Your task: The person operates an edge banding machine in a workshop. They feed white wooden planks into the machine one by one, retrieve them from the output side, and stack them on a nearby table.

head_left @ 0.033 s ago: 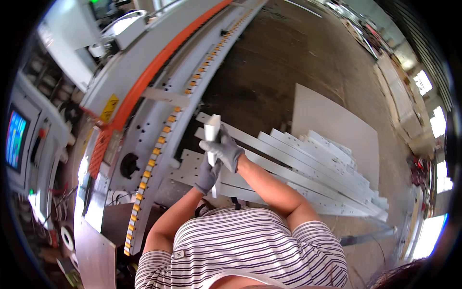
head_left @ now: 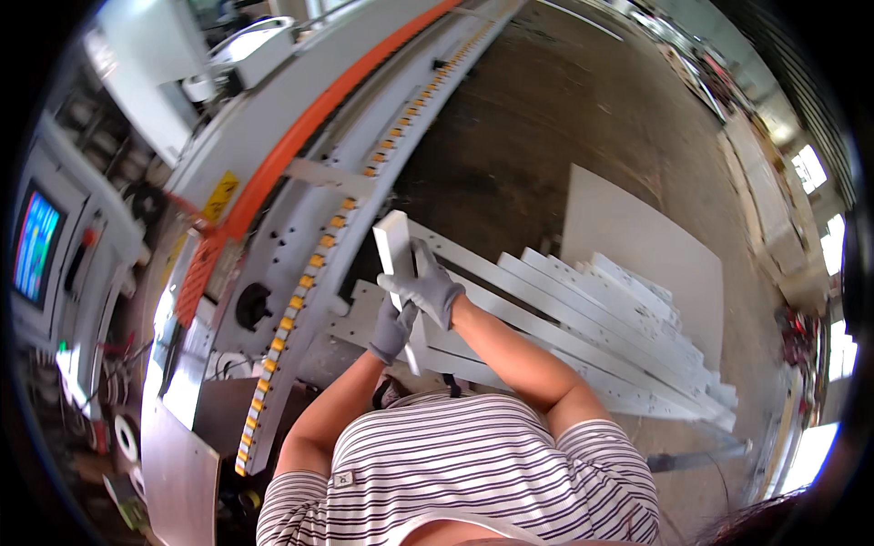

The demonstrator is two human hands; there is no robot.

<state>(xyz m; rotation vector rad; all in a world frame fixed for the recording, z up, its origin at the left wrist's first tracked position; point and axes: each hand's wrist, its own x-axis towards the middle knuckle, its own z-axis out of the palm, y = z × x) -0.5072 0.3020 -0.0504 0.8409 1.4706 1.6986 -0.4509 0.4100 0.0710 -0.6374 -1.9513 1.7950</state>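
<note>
Both my hands, in grey gloves, are closed around a narrow white board (head_left: pixel 393 242) held up in front of my chest. My right hand (head_left: pixel 426 286) wraps it around the middle, thumb across its face. Lower down, my left hand (head_left: pixel 392 332) grips it. The board's upper end leans slightly left, and its lower end shows below the gloves. Behind my hands lies a spread of long white panel strips (head_left: pixel 564 305), several with small drilled holes.
On my left a long machine with an orange guard (head_left: pixel 305 127) runs away from me, edged by a row of yellow rollers (head_left: pixel 317 261). A control screen (head_left: pixel 38 246) stands far left. Beyond the strips is a large pale sheet (head_left: pixel 642 227). Brown floor (head_left: pixel 546 109) stretches ahead.
The white board has tilted, its top moving left and its lower end right, so more of its broad face shows. Both hands keep their hold. The whole view has shifted slightly.
</note>
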